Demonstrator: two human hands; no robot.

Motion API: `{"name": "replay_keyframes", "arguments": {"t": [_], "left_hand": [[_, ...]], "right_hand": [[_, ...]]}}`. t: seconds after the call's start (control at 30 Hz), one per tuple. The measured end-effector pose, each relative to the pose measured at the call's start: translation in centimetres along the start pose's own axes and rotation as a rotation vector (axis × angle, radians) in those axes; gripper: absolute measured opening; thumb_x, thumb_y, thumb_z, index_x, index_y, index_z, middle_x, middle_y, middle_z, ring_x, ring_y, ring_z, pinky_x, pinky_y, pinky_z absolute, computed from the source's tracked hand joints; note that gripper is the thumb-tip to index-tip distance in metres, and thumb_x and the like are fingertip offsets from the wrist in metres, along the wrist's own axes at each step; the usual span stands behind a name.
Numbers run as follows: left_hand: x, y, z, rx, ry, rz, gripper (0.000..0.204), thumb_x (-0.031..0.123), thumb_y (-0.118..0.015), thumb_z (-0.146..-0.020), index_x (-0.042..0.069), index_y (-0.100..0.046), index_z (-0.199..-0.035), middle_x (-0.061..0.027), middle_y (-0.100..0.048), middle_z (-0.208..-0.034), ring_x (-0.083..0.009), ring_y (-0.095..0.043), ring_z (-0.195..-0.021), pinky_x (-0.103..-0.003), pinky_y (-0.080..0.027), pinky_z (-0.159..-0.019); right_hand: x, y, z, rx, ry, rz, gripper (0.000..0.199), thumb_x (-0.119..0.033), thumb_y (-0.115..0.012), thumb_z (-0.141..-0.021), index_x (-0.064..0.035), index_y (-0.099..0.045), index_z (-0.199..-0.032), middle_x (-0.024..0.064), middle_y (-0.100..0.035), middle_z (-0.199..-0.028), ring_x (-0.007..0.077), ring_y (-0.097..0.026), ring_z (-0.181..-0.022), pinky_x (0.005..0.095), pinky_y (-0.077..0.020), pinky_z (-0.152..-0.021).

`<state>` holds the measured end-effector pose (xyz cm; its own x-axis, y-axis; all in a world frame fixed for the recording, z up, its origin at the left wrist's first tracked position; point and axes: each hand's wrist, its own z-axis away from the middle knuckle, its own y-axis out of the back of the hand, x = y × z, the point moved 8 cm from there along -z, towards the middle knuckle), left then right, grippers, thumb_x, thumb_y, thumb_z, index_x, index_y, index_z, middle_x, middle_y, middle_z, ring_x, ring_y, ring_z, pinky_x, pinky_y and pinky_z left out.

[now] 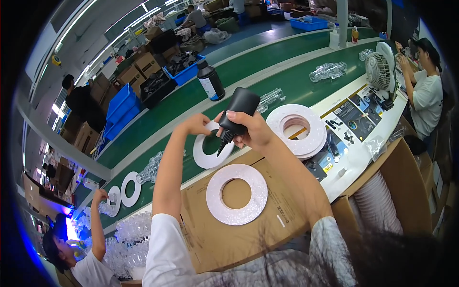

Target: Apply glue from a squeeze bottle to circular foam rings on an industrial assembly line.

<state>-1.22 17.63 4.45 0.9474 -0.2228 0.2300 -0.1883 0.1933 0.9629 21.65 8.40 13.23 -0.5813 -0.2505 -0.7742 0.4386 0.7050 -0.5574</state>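
My right hand (253, 129) is wrapped round a black squeeze bottle (242, 106), tilted so that its pointed nozzle aims down. Under the nozzle, a flat white ring (204, 154) lies over the green conveyor belt. The fingers of my left hand (195, 124) are bent and pinch this ring at its far rim; the fingertips are partly hidden. Closer to me, a stack of white rings (218, 210) rests on a brown cardboard box (201, 239). Right of my right hand sits another stack of white rings (313, 129).
A larger black bottle (210, 81) stands on the belt (282, 62). Clear plastic pieces (328, 71) lie along it. To the right are a small fan (378, 69) and an open carton with stacked rings (380, 201). Co-workers sit at left (88, 268) and right (427, 91).
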Motion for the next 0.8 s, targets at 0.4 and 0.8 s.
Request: {"name": "replay_keyframes", "arguments": {"t": [0.4,0.8], "left_hand": [[-10.8,-1.8,3.9,0.203,0.253,0.407,0.042,0.027,-0.078,-0.063,0.001,-0.076,-0.096,-0.0153,-0.074,-0.085,-0.0224,-0.07,-0.074,-0.036,-0.055,-0.071],[-9.6,-0.5,4.7,0.178,0.329,0.07,0.033,0.023,-0.075,-0.063,0.001,-0.075,-0.088,-0.016,-0.07,-0.074,-0.0253,-0.066,-0.066,-0.037,-0.052,-0.064]], "right_hand": [[1.3,-0.1,-0.2,-0.005,-0.059,0.068,0.045,-0.037,-0.066,-0.088,0.0033,-0.064,-0.108,0.0164,-0.071,-0.082,0.0111,-0.055,-0.046,0.0238,-0.0442,-0.04],[1.1,0.0,-0.3,-0.023,-0.054,0.052,0.045,-0.037,-0.066,-0.088,0.0033,-0.064,-0.108,0.0159,-0.071,-0.082,0.0113,-0.055,-0.046,0.0237,-0.0425,-0.039]]}}
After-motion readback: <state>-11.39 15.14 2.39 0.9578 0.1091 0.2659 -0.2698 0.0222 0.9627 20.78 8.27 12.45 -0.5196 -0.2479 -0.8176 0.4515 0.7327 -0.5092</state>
